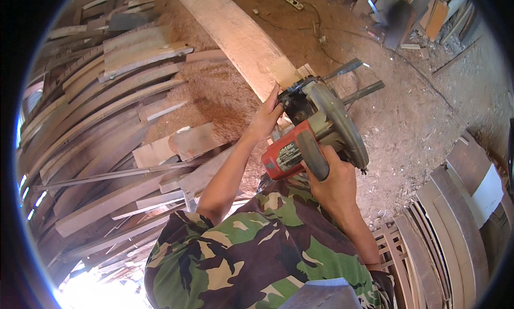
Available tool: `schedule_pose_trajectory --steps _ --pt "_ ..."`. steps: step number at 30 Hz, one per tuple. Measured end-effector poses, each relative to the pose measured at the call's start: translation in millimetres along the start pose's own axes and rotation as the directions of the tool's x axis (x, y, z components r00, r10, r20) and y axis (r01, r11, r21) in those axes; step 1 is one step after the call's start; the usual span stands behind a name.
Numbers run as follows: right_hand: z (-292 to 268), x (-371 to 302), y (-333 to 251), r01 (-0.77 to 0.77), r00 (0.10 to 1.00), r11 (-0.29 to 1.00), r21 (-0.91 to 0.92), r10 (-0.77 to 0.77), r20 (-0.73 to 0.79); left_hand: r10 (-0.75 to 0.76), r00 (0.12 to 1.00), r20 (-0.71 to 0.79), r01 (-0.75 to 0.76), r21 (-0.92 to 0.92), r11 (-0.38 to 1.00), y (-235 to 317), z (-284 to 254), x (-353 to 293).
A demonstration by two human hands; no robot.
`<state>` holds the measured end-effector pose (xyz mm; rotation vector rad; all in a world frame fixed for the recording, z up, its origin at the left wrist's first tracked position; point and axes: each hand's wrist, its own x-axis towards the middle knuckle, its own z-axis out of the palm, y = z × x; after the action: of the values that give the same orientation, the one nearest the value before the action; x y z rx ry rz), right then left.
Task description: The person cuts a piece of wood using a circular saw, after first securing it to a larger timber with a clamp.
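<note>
A red-bodied circular saw (324, 126) sits across the near end of a long wooden plank (235, 38). The right grip (336, 183) is wrapped round its rear handle (311, 153), probably to steady and steer it. The left grip (265, 120) reaches the saw's front beside the plank's left edge, likely bracing; from here I can't tell whether it clasps anything. Stacked boards (115, 119) line the dusty floor (412, 132).

We see a circular saw (324, 129) with a red motor housing, dark loop handle and scuffed, rounded blade guard on its right side. It sits at the near end of a long, pale wooden plank (235, 31), which stretches away from us toward the upper left.
</note>
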<state>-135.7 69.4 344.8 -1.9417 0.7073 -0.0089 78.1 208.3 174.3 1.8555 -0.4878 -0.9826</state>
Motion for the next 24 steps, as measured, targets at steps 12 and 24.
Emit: schedule_pose_trajectory --steps 12,24 --pt "-1 12 3 0.02 0.997 0.999 0.024 -0.022 0.069 -0.081 0.997 -0.006 0.081 -0.018 0.997 21 -13 7" --pt "-7 33 -3 0.047 0.989 0.997 0.064 -0.056 0.137 -0.102 0.994 0.038 0.108 -0.202 0.973 13 -33 22"
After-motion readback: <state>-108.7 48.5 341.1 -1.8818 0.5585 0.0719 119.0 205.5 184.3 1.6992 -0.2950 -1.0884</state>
